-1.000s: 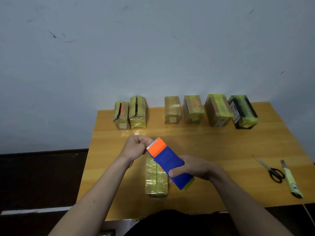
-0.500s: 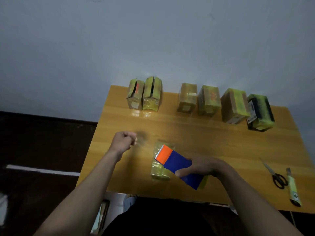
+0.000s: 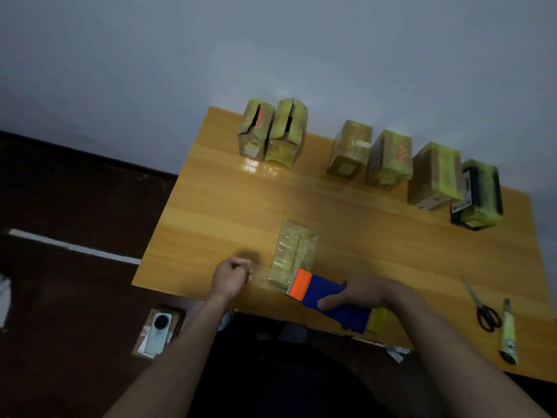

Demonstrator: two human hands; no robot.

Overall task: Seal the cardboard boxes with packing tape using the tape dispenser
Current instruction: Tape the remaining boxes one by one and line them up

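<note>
My right hand [image 3: 363, 294] grips a blue tape dispenser [image 3: 328, 300] with an orange toothed head, held at the near end of a small tape-wrapped cardboard box [image 3: 294, 254] lying near the table's front. To the left, my left hand [image 3: 232, 274] pinches the free end of a clear tape strip [image 3: 259, 277], faintly visible between the hand and the dispenser. Two boxes [image 3: 272, 132] with open top slits stand at the back left. Several taped boxes [image 3: 391, 159] stand in a row at the back right.
Black-handled scissors [image 3: 482, 309] and a utility knife [image 3: 508, 330] lie at the right front of the wooden table [image 3: 361, 224]. A phone [image 3: 158, 333] lies on a box on the dark floor at the left. A wall rises behind the table.
My left hand has drawn away to the left from the dispenser, pulling out tape. My right hand has lowered the dispenser to the box's near end. The camera view has tilted.
</note>
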